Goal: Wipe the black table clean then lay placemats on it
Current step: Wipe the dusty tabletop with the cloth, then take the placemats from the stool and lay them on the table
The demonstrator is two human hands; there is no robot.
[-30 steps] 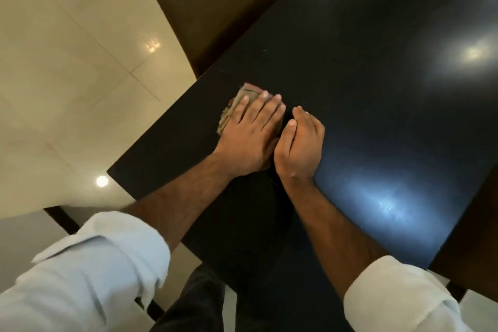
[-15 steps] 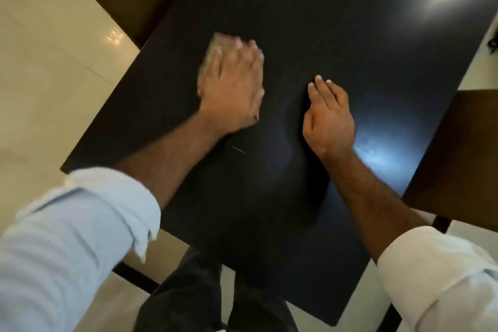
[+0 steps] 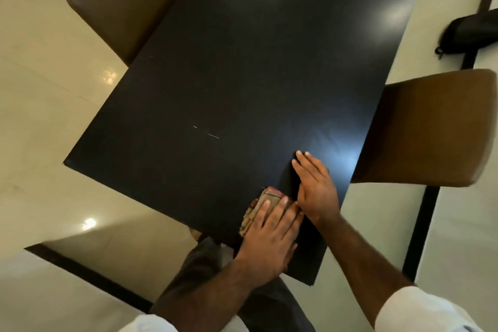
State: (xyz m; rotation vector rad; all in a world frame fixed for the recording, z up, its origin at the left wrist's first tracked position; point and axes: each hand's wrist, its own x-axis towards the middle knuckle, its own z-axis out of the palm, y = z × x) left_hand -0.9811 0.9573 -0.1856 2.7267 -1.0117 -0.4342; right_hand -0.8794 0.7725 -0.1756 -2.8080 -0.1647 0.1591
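Note:
The black table (image 3: 242, 67) fills the middle of the head view, glossy, with a thin pale streak near its centre. My left hand (image 3: 269, 240) lies flat on a folded tan and reddish cloth (image 3: 256, 210), pressing it onto the table near the front edge. My right hand (image 3: 315, 186) rests flat on the table just right of the cloth, fingers together, holding nothing. No placemats are in view.
A brown chair (image 3: 118, 0) stands at the table's left far side and another brown chair (image 3: 431, 127) at the right. A black bag (image 3: 469, 32) lies on the floor at far right. Cream tiled floor (image 3: 40, 89) surrounds the table.
My left hand has dragged the cloth back from the table's middle toward the near edge. My right hand has stayed flat on the table. The camera has tilted up, showing the whole table.

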